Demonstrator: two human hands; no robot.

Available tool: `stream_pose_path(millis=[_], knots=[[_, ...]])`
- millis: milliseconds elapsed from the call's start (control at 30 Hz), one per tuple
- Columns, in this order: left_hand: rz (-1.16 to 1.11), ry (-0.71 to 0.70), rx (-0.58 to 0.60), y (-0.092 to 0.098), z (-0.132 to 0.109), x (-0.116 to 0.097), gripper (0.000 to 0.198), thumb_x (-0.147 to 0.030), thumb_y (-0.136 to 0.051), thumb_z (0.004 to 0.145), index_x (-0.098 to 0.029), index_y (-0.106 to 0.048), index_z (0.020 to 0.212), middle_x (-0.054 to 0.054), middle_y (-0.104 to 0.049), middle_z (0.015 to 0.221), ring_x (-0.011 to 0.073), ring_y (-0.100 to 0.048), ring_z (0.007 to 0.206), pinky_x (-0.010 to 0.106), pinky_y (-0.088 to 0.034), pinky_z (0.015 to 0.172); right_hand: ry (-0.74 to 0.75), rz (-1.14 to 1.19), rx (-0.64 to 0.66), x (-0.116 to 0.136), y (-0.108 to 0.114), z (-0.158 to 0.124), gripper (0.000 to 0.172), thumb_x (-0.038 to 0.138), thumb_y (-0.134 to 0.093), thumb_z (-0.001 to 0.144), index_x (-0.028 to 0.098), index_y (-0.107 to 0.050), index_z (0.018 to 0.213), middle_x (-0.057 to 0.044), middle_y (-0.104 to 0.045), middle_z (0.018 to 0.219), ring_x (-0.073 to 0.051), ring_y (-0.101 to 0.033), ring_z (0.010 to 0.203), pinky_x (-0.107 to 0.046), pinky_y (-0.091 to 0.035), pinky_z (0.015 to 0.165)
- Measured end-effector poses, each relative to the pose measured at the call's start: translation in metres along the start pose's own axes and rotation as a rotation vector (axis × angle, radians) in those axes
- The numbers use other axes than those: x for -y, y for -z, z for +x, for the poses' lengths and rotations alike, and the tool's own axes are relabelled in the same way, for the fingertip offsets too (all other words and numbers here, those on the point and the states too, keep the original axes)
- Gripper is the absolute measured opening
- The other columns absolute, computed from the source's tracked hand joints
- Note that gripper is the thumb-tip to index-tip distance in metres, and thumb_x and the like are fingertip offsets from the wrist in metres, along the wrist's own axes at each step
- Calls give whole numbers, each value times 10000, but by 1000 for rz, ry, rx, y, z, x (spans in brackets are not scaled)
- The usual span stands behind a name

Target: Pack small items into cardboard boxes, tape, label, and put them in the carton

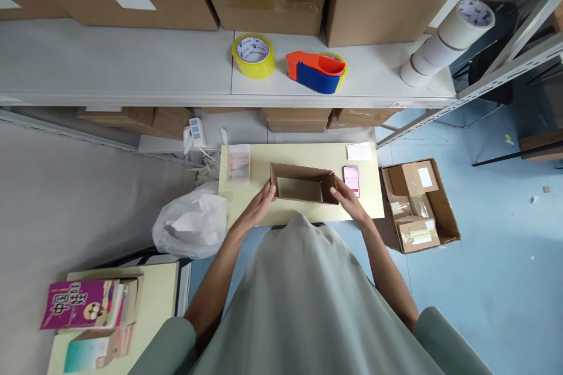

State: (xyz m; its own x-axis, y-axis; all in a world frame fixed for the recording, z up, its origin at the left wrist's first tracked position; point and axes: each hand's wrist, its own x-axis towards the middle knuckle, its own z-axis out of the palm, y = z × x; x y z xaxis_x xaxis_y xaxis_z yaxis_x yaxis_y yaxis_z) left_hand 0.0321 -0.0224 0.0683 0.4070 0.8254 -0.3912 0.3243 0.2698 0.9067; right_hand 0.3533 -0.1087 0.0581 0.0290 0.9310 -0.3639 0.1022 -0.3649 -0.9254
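Note:
An open, empty brown cardboard box (301,184) stands on a small pale yellow table (264,211) in front of me. My left hand (261,202) presses flat against the box's left end, fingers stretched out. At the right end, my right hand (346,197) holds the box, fingers curled against its side. A pink-screened phone (352,180) lies just right of the box, beside my right hand. A clear packet (238,165) lies at the table's left end and a white slip (359,152) at its far right corner.
A white shelf (132,64) above carries yellow tape (254,55), an orange-blue tape dispenser (316,71), white tape rolls (448,35) and large cartons. An open carton (420,205) of small boxes sits on the blue floor at right. A white plastic bag (191,225) and books (83,303) lie left.

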Motion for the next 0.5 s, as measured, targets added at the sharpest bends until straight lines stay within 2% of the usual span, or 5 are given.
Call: stream_pose_path(millis=[100, 200, 300, 400, 500], knots=[[74, 18, -106, -12, 0, 10, 721, -705, -495, 1031, -233, -568, 1570, 135, -668, 1535, 314, -636, 1423, 451, -578, 1120, -16, -65, -86, -3, -10, 4, 884, 789, -598, 976, 254, -480, 1670, -130, -582, 1639, -322, -608, 1472, -502, -564, 1173], [165, 94, -243, -16, 1, 13, 663, -655, -611, 979, -201, -633, 1461, 160, -736, 1416, 330, -743, 1229, 448, -633, 983, -39, -176, -236, 0, -15, 7, 877, 771, -649, 947, 238, -525, 1632, -176, -599, 1598, -340, -702, 1330, -476, -658, 1002], [253, 91, -338, -15, 1, 10, 644, -547, -744, 908, -225, -627, 1453, 146, -699, 1476, 316, -780, 1113, 437, -638, 948, 14, -377, -297, 10, -14, 10, 793, 718, -650, 969, 222, -578, 1584, -189, -642, 1501, -313, -758, 1147, -430, -674, 857], [364, 73, -342, -16, -1, 4, 620, -437, -774, 880, -238, -637, 1451, 125, -702, 1460, 306, -795, 1028, 457, -618, 997, 69, -564, -299, 20, -10, 19, 640, 649, -574, 1037, 213, -659, 1498, -157, -704, 1359, -257, -758, 922, -423, -641, 865], [449, 45, -329, -17, -4, 1, 551, -319, -681, 918, -218, -659, 1459, 120, -721, 1416, 298, -792, 1005, 446, -618, 983, 93, -652, -300, 24, -5, 32, 528, 553, -488, 1098, 197, -714, 1416, -134, -746, 1268, -217, -707, 767, -407, -604, 883]])
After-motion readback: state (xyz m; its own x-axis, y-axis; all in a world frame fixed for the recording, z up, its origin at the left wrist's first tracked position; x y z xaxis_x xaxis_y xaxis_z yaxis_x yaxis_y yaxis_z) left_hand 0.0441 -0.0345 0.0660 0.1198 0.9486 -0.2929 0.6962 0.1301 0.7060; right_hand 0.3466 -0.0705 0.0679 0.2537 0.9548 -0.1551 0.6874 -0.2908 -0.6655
